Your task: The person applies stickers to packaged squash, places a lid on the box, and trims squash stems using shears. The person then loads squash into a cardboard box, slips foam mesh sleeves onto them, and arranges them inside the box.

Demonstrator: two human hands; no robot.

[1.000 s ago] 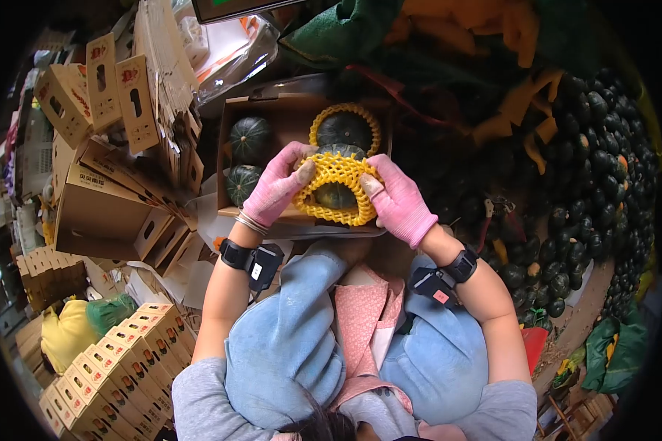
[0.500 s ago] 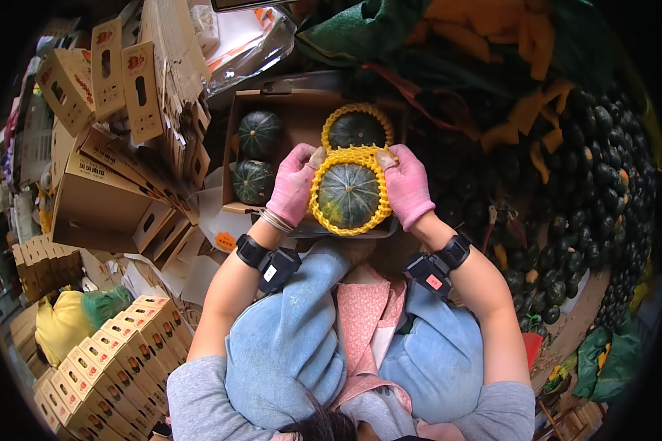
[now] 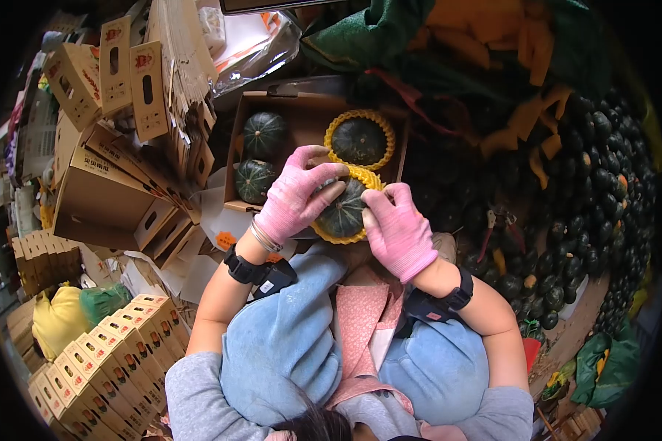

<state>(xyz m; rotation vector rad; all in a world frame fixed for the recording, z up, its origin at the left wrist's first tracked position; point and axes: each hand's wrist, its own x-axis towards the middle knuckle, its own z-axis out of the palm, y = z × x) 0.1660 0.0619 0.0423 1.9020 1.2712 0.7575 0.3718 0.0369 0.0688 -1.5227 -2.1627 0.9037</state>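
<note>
A dark green pumpkin (image 3: 343, 213) wrapped in a yellow foam net (image 3: 364, 176) is at the front of the open cardboard box (image 3: 299, 117). My left hand (image 3: 296, 195), in a pink glove, grips the net at the pumpkin's upper left, thumb across the skin. On the right side, my pink-gloved right hand (image 3: 399, 229) pinches the net's edge between thumb and fingers. Just behind, another pumpkin (image 3: 359, 142) sits in the box ringed by its own yellow net. Two bare pumpkins, a rear one (image 3: 265, 135) and a front one (image 3: 254, 181), occupy the box's left side.
A large heap of dark green pumpkins (image 3: 603, 198) spreads at the right, with red-handled clippers (image 3: 499, 224) beside it. Flat cartons (image 3: 176, 59) and open boxes (image 3: 95, 198) stand on the left. Rows of printed cartons (image 3: 103, 367) stand at lower left.
The net between the two pumpkins has been drawn apart, and the rear pumpkin now sits separately in its ring. My right hand has come down and left; my left hand has shifted over the front pumpkin.
</note>
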